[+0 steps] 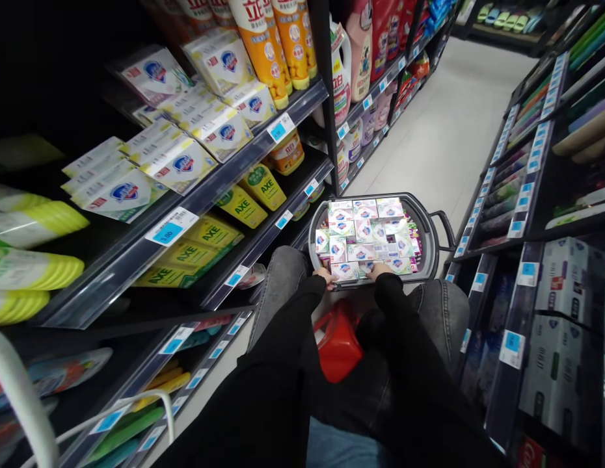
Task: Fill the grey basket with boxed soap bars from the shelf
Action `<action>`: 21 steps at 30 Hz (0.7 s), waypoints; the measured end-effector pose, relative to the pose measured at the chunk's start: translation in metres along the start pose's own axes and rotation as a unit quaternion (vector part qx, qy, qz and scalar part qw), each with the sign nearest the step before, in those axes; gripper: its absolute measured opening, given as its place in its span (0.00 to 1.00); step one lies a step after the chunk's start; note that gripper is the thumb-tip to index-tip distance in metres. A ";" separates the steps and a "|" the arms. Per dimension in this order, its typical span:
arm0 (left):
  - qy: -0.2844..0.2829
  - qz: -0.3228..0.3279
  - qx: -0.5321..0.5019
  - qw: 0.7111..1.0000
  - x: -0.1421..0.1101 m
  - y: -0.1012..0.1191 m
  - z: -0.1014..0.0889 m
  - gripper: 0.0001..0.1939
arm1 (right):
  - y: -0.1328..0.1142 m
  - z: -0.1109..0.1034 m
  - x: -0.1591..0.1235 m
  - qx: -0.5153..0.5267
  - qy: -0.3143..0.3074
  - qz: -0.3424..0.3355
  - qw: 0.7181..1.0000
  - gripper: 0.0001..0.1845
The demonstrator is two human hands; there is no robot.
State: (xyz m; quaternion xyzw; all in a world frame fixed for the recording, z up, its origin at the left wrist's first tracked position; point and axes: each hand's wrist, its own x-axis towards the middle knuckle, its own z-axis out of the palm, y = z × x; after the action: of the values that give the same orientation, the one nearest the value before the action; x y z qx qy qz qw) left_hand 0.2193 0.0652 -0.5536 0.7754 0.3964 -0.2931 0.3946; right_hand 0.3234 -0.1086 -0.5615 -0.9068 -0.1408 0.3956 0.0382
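Note:
A grey plastic shopping basket [432, 260] holds a layer of white soap boxes [363, 231] with blue shield logos, with colourful packs partly showing beneath. My left hand [326, 277] is at the basket's near left corner, by the end of the nearest row of boxes. Its fingers are curled, and what they grip is hard to make out. At the near edge, my right hand [379, 270] has its fingers closed at a soap box [366, 267] in that same row. Both sleeves are black.
To the left, a shelf carries more soap boxes [183, 162], with yellow AXE packs [241, 207] below. A red container [337, 341] stands between my knees. Shelves with boxed goods [566, 279] border the right side. A pale floor aisle [429, 117] runs ahead.

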 end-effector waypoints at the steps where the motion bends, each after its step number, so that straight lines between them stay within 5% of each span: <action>1: -0.023 -0.017 -0.010 1.000 0.003 -0.001 0.001 0.11 | 0.002 0.000 0.002 0.004 -0.007 -0.001 1.000 0.16; 5: -0.055 -0.052 -0.038 0.996 0.009 -0.003 0.004 0.08 | -0.005 0.008 0.008 0.023 -0.018 -0.018 0.999 0.16; 13: -0.064 -0.057 -0.045 0.995 0.018 -0.010 0.009 0.18 | -0.013 0.025 0.011 0.068 -0.004 -0.024 0.997 0.18; 21: -0.027 -0.043 -0.041 0.998 0.027 -0.015 0.012 0.09 | -0.015 0.026 0.007 0.104 0.027 0.002 0.994 0.14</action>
State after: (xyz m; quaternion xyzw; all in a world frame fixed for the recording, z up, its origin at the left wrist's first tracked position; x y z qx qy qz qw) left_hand 0.2190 0.0708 -0.5865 0.7327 0.4299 -0.3142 0.4238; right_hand 0.3060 -0.0934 -0.5816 -0.9086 -0.0964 0.3832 0.1356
